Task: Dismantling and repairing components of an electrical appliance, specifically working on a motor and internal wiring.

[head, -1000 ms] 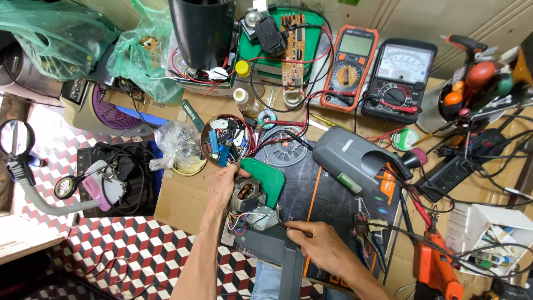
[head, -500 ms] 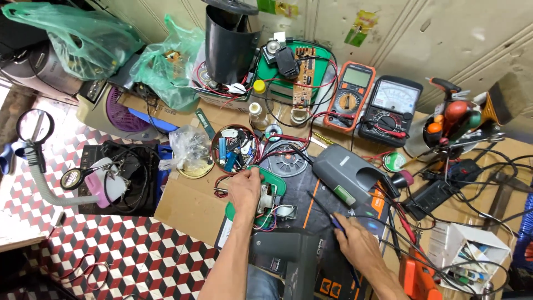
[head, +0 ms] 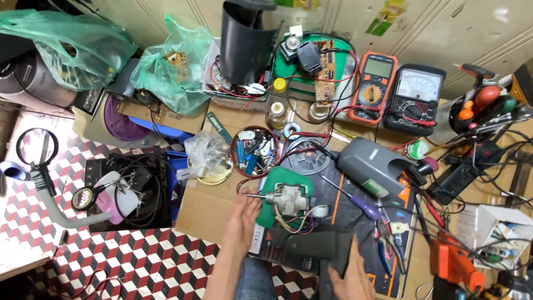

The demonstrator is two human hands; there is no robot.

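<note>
Cluttered brown workbench (head: 214,214) above a red, white and black checkered floor: at its middle lies a small grey electric motor with a protruding shaft (head: 284,200), resting on a green plastic plate (head: 280,179) that sits partly on a black work mat (head: 355,222). Half a second ago the left hand covered the motor from above; now the left hand (head: 241,222) has drawn back to the motor's left, fingers spread open and flat on the bench, fingertips just beside the shaft end. The right hand (head: 351,278) has moved down to the lower frame edge, where it rests on a dark grey plastic housing (head: 325,244) lying just below the motor. Its fingers are cut off by the frame, so its grip cannot be determined. A purple-handled screwdriver (head: 355,203) lies to the motor's right, apart from both hands. Wires under the motor are too tangled to trace.
</note>
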